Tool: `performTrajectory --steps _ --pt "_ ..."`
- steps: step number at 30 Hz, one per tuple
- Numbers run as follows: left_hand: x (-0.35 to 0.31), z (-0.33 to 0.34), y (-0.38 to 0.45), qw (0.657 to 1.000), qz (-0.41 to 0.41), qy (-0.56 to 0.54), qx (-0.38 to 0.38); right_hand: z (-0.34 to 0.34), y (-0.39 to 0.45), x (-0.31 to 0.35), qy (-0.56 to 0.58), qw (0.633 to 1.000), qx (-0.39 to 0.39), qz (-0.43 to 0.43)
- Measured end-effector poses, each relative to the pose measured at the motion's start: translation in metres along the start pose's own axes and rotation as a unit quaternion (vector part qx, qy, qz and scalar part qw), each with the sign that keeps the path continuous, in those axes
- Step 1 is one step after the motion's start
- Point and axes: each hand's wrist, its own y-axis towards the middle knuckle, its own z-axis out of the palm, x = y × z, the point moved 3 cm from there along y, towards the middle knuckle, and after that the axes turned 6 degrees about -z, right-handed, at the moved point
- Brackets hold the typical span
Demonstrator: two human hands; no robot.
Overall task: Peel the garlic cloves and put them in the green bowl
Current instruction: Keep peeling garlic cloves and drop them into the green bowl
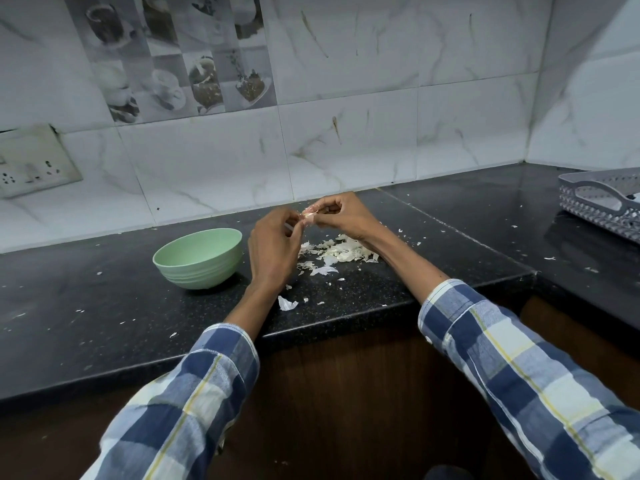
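One green bowl (pixel 198 258) stands on the dark desk (pixel 104 306) at the left, just beside the left hand (pixel 273 252); from this angle its inside is hidden, so how many peeled cloves it holds cannot be told. Both hands are raised above the desk, near its middle, and meet on one garlic clove (pixel 308 216). The fingers of the left hand curl in to pinch the clove from the left, and the right hand (pixel 341 213) pinches it from the right, fingertips close together, seemingly working a strip of skin loose. Below them and a little right lies one loose heap of white peels (pixel 341 252), with many stray flakes scattered across the desk. The heap suggests much of the peeling is done, though no unpeeled cloves are visible on the desk to show what is left. The clove in hand is not yet in the bowl. At the far right sits one grey basket (pixel 602 199).
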Motion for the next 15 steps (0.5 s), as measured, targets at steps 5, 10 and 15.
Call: performTrajectory --steps 5,10,15 --pt "0.002 0.004 0.0 1.0 -0.009 0.001 0.012 0.0 0.0 -0.001 -0.009 1.0 0.007 -0.001" --pt "0.002 0.009 -0.001 0.999 -0.005 -0.006 0.044 0.002 -0.002 -0.001 0.066 0.997 0.023 -0.006" --pt "0.001 0.012 -0.004 0.999 -0.014 -0.002 0.046 0.01 -0.001 0.0 0.123 0.991 0.047 0.011"
